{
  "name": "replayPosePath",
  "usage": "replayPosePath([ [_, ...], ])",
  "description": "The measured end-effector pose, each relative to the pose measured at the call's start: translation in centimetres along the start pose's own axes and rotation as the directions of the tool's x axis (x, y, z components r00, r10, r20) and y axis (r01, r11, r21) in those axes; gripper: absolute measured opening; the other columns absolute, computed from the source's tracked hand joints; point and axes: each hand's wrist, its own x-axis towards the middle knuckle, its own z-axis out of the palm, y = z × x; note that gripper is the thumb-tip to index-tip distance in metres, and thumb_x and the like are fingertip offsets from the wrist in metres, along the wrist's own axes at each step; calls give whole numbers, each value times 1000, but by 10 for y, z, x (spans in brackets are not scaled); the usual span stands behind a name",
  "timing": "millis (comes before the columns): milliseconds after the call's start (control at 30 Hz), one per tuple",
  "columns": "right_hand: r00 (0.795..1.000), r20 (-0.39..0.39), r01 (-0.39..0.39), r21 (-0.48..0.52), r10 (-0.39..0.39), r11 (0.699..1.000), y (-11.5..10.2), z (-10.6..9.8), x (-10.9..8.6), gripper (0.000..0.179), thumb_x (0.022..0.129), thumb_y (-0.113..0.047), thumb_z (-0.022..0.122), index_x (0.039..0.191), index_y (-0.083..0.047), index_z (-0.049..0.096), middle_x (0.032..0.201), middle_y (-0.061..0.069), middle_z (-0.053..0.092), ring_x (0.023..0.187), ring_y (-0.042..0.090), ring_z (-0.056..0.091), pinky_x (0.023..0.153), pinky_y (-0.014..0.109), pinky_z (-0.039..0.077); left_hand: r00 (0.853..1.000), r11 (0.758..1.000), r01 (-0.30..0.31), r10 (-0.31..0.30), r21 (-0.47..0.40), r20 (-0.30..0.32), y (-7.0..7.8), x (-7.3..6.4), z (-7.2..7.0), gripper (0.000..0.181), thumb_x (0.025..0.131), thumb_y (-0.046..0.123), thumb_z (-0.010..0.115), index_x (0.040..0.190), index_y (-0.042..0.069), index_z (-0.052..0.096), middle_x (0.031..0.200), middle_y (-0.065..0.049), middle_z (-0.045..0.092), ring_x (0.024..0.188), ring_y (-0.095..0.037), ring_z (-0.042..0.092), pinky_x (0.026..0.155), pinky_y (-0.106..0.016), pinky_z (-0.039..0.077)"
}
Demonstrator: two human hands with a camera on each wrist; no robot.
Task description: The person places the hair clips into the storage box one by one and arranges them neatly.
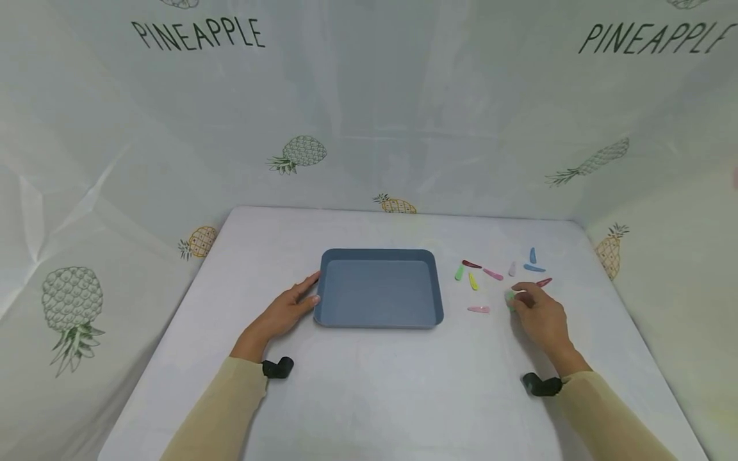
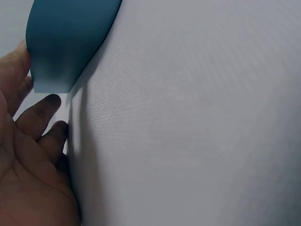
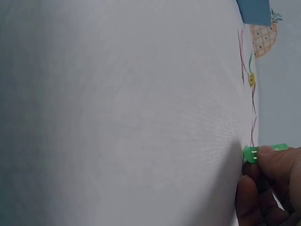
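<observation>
A blue-grey rectangular tray (image 1: 377,320) lies on the white table. My left hand (image 1: 286,312) rests at its left side, fingers extended and thumb touching the wall; the tray's corner (image 2: 66,52) also shows in the left wrist view. To the right of the tray, my right hand (image 1: 541,315) pinches a green hair clip (image 3: 250,154) between thumb and fingers, close to the cloth. Around it lie more hair clips: a yellow one (image 1: 473,282), a green one (image 1: 459,273), a light pink one (image 1: 478,310), a blue one (image 1: 533,268) and several others.
A white cloth (image 1: 375,390) covers the table. Behind it and along both sides hangs a pale curtain (image 1: 380,96) printed with pineapples. Each wrist wears a black camera mount, such as the left one (image 1: 278,367).
</observation>
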Motion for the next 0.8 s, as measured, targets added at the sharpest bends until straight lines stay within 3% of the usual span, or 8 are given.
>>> replayPosePath([
  [267,1000,-8,-27,39,27,999,0,1,-1,26,104,-15,66,129,-8,63,114,24,73,95,36,64,78,43,52,1000,1000,-5,5,-2,-7,-1,-1,0,69,107,49,59,168,36,29,175,-4,24,164,-40,10,130,-66,9],
  [567,999,-11,-48,143,50,989,-12,-1,2,29,105,-15,65,134,-9,66,116,24,73,80,24,69,63,18,54,1000,1000,-6,6,-9,-3,0,-3,0,69,107,50,59,168,35,30,175,-5,23,164,-39,9,131,-65,8],
  [733,1000,-8,1,227,1,974,-30,-5,3,29,105,-12,65,133,-6,66,113,26,74,78,21,74,64,21,61,1000,1000,3,-3,-7,-5,-1,-2,1,69,107,50,59,168,36,30,176,-6,23,164,-40,7,131,-65,7],
  [800,1000,-3,25,264,-25,964,-38,-5,4,29,105,-11,65,134,-5,66,113,27,74,82,27,76,65,24,63,1000,1000,9,-9,-3,-8,-1,-2,1,69,107,50,59,168,36,30,176,-6,22,164,-41,6,131,-65,7],
])
